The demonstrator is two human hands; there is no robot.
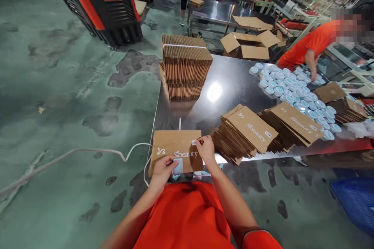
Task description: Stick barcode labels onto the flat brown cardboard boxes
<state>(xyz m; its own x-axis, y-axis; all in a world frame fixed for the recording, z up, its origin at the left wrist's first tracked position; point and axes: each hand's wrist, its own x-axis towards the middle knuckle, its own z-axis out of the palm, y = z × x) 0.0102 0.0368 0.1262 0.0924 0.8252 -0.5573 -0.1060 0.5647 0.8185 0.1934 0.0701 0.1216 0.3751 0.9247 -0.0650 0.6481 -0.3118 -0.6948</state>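
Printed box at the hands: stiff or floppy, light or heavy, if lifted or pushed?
The box is probably stiff: it lies flat with straight edges. Likely light for its size, since it looks like flat cardboard. If directly on the shiny table, it may slide easily.

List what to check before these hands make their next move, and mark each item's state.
1. Flat carton printed side up: ok.
2. Left hand has the light-blue slip: ok.
3. Right hand at the small white label: ok.
4. Label stuck down fully: cannot tell, fingers partly cover it.
5. Nearest printed stack squared up: not ok, edges fanned.
6. White strap around the tall carton bundle: ok.
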